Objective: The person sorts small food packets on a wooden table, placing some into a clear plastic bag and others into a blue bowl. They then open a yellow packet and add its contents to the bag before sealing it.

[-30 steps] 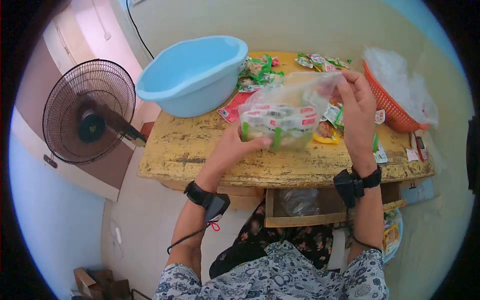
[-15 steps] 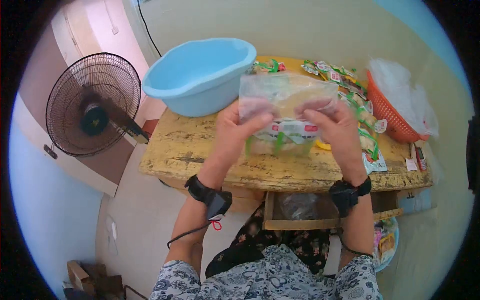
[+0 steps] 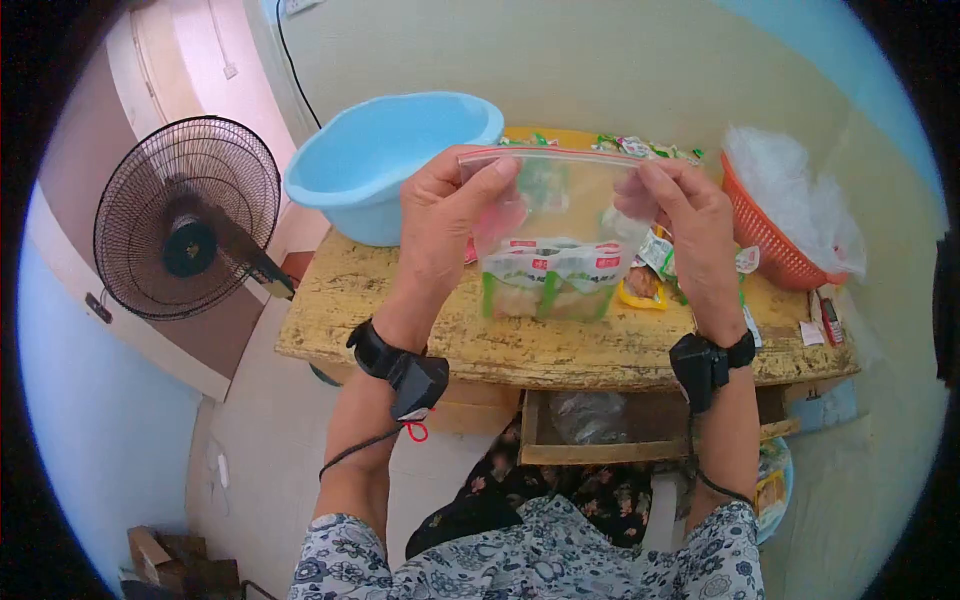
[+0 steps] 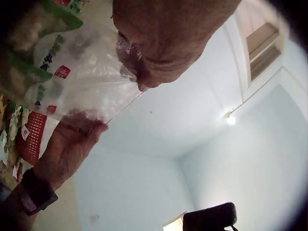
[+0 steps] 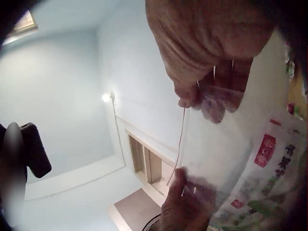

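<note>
A clear zip bag (image 3: 570,215) with a red line along its top edge hangs upright between my hands. Inside, at its bottom, stand green-and-white snack packets (image 3: 552,282) with red labels. My left hand (image 3: 440,215) pinches the bag's top left corner, thumb in front and fingers behind the plastic. At the top right corner my right hand (image 3: 695,225) pinches it the same way. In the left wrist view the bag's film (image 4: 96,72) stretches between both hands. The right wrist view shows the red zip line (image 5: 180,139) running from thumb to thumb.
A light blue basin (image 3: 400,150) stands at the left back of the worn yellow table (image 3: 380,310). Several loose snack packets (image 3: 650,280) lie behind the bag. On the right is an orange basket (image 3: 775,235) holding clear plastic bags. An open drawer (image 3: 660,440) juts out below; a fan (image 3: 190,220) stands left.
The left hand has gone from supporting the bag's lower side to its top left corner. Both hands have risen to the top edge, and the bag now hangs straight with its zip line drawn taut.
</note>
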Motion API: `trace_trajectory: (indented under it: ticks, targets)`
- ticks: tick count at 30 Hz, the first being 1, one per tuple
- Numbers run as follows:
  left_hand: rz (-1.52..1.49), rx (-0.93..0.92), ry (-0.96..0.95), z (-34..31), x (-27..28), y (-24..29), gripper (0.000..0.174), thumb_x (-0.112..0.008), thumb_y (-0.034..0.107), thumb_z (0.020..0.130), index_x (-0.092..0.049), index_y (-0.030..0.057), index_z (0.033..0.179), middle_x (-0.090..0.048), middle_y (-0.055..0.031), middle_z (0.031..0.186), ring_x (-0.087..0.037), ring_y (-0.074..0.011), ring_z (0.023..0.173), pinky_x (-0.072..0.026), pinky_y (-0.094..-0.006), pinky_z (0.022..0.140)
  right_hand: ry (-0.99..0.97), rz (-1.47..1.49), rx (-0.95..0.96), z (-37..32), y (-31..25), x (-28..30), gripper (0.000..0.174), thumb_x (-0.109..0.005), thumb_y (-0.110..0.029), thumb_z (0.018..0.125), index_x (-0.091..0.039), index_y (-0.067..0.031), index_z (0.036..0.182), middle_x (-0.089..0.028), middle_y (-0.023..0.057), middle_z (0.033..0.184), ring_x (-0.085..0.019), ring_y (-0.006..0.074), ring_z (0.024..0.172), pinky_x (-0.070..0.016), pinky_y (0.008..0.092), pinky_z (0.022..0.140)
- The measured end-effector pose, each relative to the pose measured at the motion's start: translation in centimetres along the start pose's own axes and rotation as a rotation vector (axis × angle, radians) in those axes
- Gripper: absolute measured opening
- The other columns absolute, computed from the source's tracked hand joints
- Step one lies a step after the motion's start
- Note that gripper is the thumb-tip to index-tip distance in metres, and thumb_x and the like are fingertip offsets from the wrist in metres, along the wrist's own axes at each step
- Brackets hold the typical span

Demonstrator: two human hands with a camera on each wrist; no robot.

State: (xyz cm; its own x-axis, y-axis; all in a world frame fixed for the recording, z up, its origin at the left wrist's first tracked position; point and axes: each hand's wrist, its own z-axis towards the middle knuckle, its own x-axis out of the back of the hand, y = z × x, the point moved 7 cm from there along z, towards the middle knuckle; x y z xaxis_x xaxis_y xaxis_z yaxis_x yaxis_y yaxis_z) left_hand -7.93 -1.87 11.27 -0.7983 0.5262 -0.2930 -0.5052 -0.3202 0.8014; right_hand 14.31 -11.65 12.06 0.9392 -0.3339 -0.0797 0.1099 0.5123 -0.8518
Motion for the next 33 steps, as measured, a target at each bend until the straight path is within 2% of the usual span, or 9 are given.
trace_trajectory:
  ticks: [3, 6, 12, 18, 21, 24, 27, 30, 33]
  targets:
    - [0.202, -0.092, 0.014, -0.1, -0.1, 1.6, 0.015, -0.074, 0.014, 0.095, -0.074, 0.0009, 0.102, -0.072, -0.0020, 0.088, -0.065, -0.0072, 0.082, -0.0551, -0.0241, 0.074, 0.032, -0.031, 0.106, -0.2, -1.3, 0.4, 0.018, -0.066, -0.014, 0.099, -0.072, 0.0013, 0.107, -0.074, 0.0069, 0.098, -0.073, 0.0159, 0.088, -0.0613, 0.0320, 0.085]
    - [0.184, -0.206, -0.029, -0.6, -0.7, 4.5, 0.015, -0.074, 0.015, 0.095, -0.074, 0.0011, 0.100, -0.071, -0.0017, 0.087, -0.064, -0.0072, 0.080, -0.0540, -0.0242, 0.072, 0.087, -0.127, 0.186, -0.6, -4.1, 0.6, 0.018, -0.066, -0.014, 0.099, -0.072, 0.0016, 0.105, -0.074, 0.0064, 0.097, -0.073, 0.0154, 0.087, -0.0606, 0.0304, 0.083]
    - [0.210, 0.024, -0.047, 0.3, 1.0, 1.1, 0.015, -0.072, 0.014, 0.096, -0.074, 0.0000, 0.100, -0.072, -0.0030, 0.089, -0.064, -0.0068, 0.082, -0.0528, -0.0242, 0.075, 0.020, -0.155, 0.104, -0.5, -2.0, 0.6, 0.016, -0.066, -0.014, 0.099, -0.072, 0.0010, 0.102, -0.073, 0.0053, 0.092, -0.071, 0.0135, 0.084, -0.0584, 0.0294, 0.082]
    - [0.425, -0.077, -0.228, 0.8, 0.6, 3.1, 0.021, -0.073, 0.019, 0.095, -0.074, -0.0003, 0.103, -0.074, -0.0054, 0.097, -0.067, -0.0095, 0.086, -0.0536, -0.0274, 0.075, 0.002, -0.146, 0.145, -0.6, -2.1, 0.1, 0.014, -0.066, -0.012, 0.099, -0.071, 0.0007, 0.102, -0.071, 0.0031, 0.089, -0.068, 0.0102, 0.084, -0.0568, 0.0268, 0.080]
    - [0.883, -0.344, -0.270, 0.5, -2.1, 5.6, 0.028, -0.073, 0.025, 0.094, -0.073, 0.0017, 0.109, -0.074, -0.0094, 0.104, -0.068, -0.0203, 0.100, -0.0516, -0.0339, 0.091, -0.017, -0.172, 0.160, -1.2, -2.6, -0.5, 0.015, -0.065, -0.013, 0.099, -0.071, 0.0005, 0.102, -0.071, 0.0034, 0.090, -0.068, 0.0101, 0.084, -0.0568, 0.0268, 0.080]
    - [1.185, -0.712, -0.368, -0.7, -6.6, 8.3, 0.030, -0.073, 0.027, 0.091, -0.072, 0.0023, 0.108, -0.071, -0.0156, 0.115, -0.065, -0.0308, 0.112, -0.0498, -0.0395, 0.097, -0.029, -0.181, 0.178, -1.1, -2.4, -0.5, 0.015, -0.065, -0.013, 0.100, -0.071, 0.0002, 0.101, -0.071, 0.0035, 0.091, -0.068, 0.0103, 0.085, -0.0567, 0.0266, 0.080]
    - [1.231, -0.888, -0.489, -0.7, -10.1, 8.0, 0.027, -0.071, 0.026, 0.091, -0.071, 0.0034, 0.104, -0.068, -0.0173, 0.113, -0.061, -0.0362, 0.111, -0.0494, -0.0429, 0.095, -0.028, -0.203, 0.207, -1.3, -3.0, -0.7, 0.015, -0.065, -0.014, 0.100, -0.071, 0.0001, 0.101, -0.071, 0.0036, 0.091, -0.068, 0.0105, 0.085, -0.0563, 0.0265, 0.080]
    - [1.238, -0.713, -0.666, 0.8, -11.5, 5.2, 0.021, -0.069, 0.024, 0.092, -0.069, 0.0044, 0.099, -0.067, -0.0160, 0.103, -0.062, -0.0360, 0.101, -0.0498, -0.0444, 0.088, -0.026, -0.204, 0.238, -1.4, -3.0, -0.2, 0.015, -0.065, -0.013, 0.100, -0.071, 0.0004, 0.101, -0.071, 0.0038, 0.091, -0.068, 0.0106, 0.086, -0.0560, 0.0265, 0.080]
    - [1.077, -0.562, -0.594, 1.1, -11.0, 5.0, 0.019, -0.069, 0.023, 0.092, -0.066, 0.0047, 0.096, -0.064, -0.0150, 0.095, -0.060, -0.0366, 0.095, -0.0491, -0.0459, 0.083, 0.005, -0.227, 0.225, -1.8, -3.4, 0.5, 0.014, -0.066, -0.012, 0.099, -0.071, 0.0006, 0.101, -0.071, 0.0044, 0.092, -0.068, 0.0105, 0.085, -0.0559, 0.0266, 0.080]
